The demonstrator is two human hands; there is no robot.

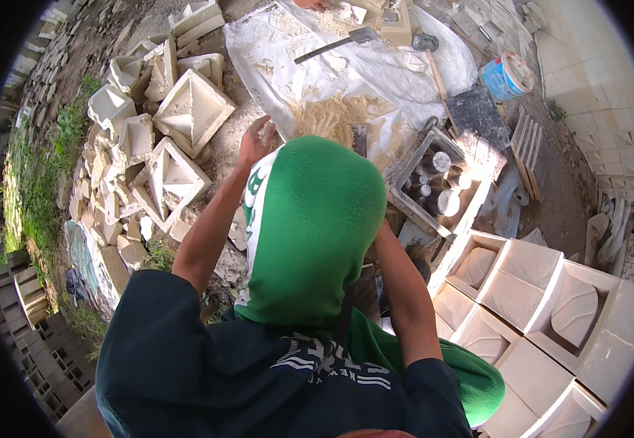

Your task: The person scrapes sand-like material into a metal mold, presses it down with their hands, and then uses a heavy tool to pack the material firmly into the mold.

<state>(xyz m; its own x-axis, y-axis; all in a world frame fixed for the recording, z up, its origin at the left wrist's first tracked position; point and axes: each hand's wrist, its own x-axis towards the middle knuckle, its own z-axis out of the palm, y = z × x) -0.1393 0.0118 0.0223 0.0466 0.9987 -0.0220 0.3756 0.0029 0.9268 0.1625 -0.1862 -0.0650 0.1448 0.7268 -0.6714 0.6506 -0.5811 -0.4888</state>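
1. Step in hand, by judgement: close work at ground level beyond the raised green knee (317, 233); exact action hidden.
2. Left hand (256, 142): fingers bent, beside the near edge of the white sheet (251, 44); pinch on anything impossible to confirm from this angle.
3. Right hand: hidden behind the knee, with only the right forearm (404, 296) showing; grip impossible to judge.
4. Thing nearest the work: white sheet, spread on the ground ahead, with tan powder (324, 117) on top.
5. Next move, by judgement: bring the right hand into sight; steer both wrists around the knee.
6. Left limit: piled pale moulds (194, 109), near the left hand.
7. Right limit: grey box (412, 206) of round containers (442, 162), then pale blocks (525, 263).
8. Freest path, by judgement: forward over the sheet, short of the shovel (331, 45) and mallet (425, 42).
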